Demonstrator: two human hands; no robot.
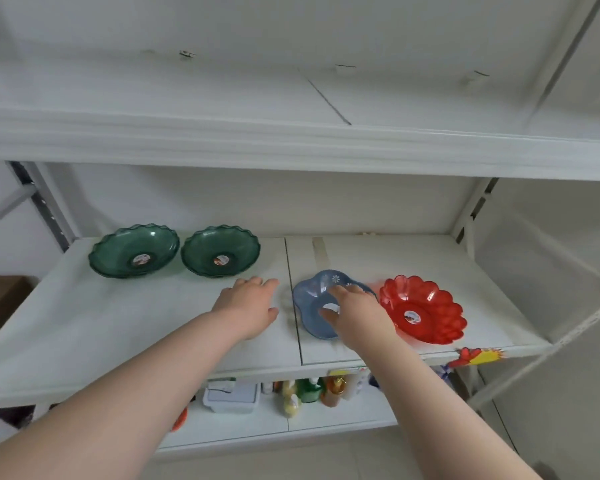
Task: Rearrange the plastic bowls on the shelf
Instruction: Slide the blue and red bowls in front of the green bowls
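Observation:
Two dark green scalloped bowls stand side by side at the back left of the white shelf: one green bowl on the left, the other green bowl touching it on the right. A small blue bowl is tilted near the shelf's middle, and my right hand grips its rim, thumb inside. A red flower-shaped bowl sits just right of it. My left hand hovers flat over the shelf, fingers apart, holding nothing.
An upper shelf overhangs close above. The lower shelf holds a white box and several bottles. A colourful sticker marks the front edge on the right. Metal uprights frame both sides.

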